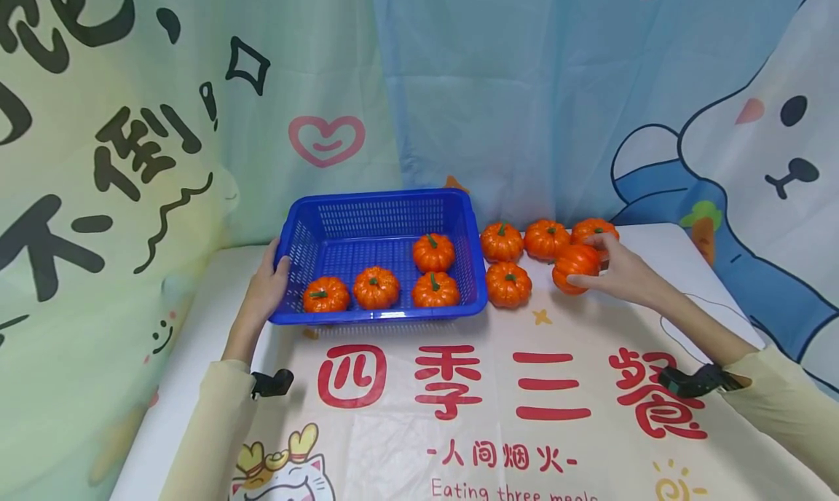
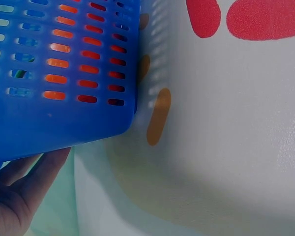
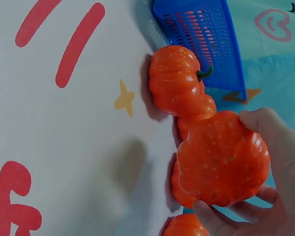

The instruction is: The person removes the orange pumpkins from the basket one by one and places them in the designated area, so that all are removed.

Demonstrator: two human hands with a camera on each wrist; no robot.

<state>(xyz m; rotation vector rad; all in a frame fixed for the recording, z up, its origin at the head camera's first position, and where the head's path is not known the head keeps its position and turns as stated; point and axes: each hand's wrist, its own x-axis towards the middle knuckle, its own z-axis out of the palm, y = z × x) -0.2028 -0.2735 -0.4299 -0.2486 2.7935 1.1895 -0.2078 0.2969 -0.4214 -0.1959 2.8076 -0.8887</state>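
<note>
A blue slotted basket (image 1: 380, 217) stands on the table with several small orange pumpkins inside, such as one at its front left (image 1: 325, 295). My left hand (image 1: 269, 286) grips the basket's left wall (image 2: 64, 123), thumb over the rim. My right hand (image 1: 619, 271) holds one orange pumpkin (image 1: 575, 267) tipped on its side, fingers and thumb curled round it (image 3: 221, 160). Several more pumpkins lie on the table right of the basket, the nearest one (image 1: 507, 284) just beside its right wall (image 3: 206, 39).
A printed white tablecloth (image 1: 472, 399) with red characters covers the table. Patterned curtains (image 1: 524, 86) hang close behind the basket and pumpkins. A black wrist camera (image 1: 691, 381) sits on each forearm.
</note>
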